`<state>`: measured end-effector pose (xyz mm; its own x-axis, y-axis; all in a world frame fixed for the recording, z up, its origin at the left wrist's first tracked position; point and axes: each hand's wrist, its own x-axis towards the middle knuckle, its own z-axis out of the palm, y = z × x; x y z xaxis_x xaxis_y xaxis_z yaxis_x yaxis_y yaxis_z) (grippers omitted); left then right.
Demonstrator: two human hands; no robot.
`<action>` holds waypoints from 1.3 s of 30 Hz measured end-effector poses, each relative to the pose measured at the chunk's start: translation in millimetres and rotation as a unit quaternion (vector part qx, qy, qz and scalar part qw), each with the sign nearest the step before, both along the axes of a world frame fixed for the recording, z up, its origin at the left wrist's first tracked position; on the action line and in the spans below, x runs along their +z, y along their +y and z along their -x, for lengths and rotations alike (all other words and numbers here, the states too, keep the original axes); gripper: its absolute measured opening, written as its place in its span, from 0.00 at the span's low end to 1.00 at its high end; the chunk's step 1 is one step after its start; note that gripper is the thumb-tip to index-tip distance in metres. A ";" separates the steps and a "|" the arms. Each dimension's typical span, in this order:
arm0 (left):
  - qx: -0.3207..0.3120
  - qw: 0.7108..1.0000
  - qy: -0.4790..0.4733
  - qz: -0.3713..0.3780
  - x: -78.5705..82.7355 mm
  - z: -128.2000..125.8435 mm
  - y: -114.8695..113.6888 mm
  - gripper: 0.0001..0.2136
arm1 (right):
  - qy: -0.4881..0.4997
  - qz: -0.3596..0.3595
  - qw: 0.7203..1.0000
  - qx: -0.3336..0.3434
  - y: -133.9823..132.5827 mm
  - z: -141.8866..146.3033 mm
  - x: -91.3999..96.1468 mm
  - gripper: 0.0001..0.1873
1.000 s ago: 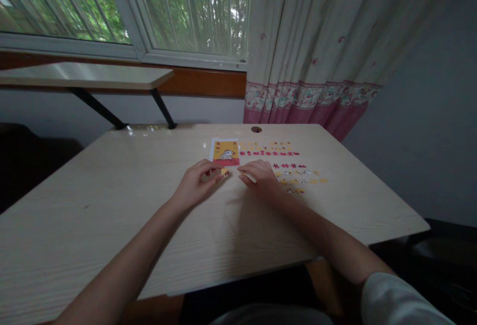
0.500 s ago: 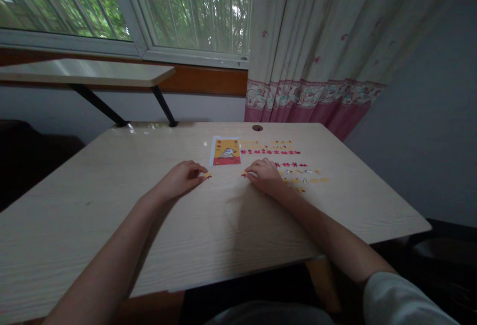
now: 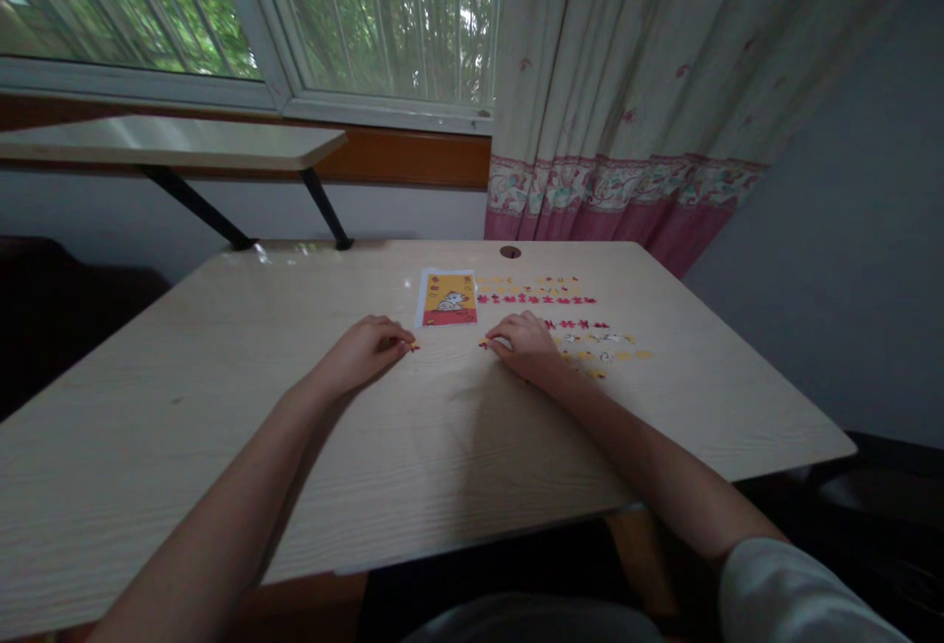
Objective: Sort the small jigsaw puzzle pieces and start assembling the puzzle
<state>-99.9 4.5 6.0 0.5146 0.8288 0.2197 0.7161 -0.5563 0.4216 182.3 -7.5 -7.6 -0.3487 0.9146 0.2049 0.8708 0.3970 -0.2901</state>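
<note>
One second ago the two hands were almost meeting below the picture card (image 3: 451,301); now they are apart, with a bare strip of the surface (image 3: 435,446) between them. The left hand (image 3: 369,353) has drawn toward the left edge, and its grip is closed, thumb against forefinger, on the left-hand piece (image 3: 415,347), small, yellow and dark red. The right hand (image 3: 527,348) has moved less; its grip is pinching the right-hand piece (image 3: 483,344), of similar colours. Whether these pieces touch the surface, I cannot tell. Compared with half a second ago, both hands are nearly in the same place. In my judgement, this means the two pieces are separate at this moment, each one controlled by its own hand, and not joined together.

The picture card, showing a white animal on yellow and red, lies flat toward the far edge. To its right, toward the right edge, are the red row (image 3: 535,300) and the yellow pieces (image 3: 634,355) in nearer rows, which the right hand partly hides.
</note>
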 end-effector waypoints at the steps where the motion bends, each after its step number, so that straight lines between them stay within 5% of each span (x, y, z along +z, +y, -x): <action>1: 0.002 1.000 0.002 0.001 0.1 -0.1 0.1 0.11 | -0.001 0.001 1.000 0.000 0.3 -0.1 -0.1 0.11; 39: 0.011 0.999 0.031 -0.034 -3.9 -2.0 1.8 0.12 | -0.013 -0.007 1.000 -0.003 3.3 -0.9 0.2 0.11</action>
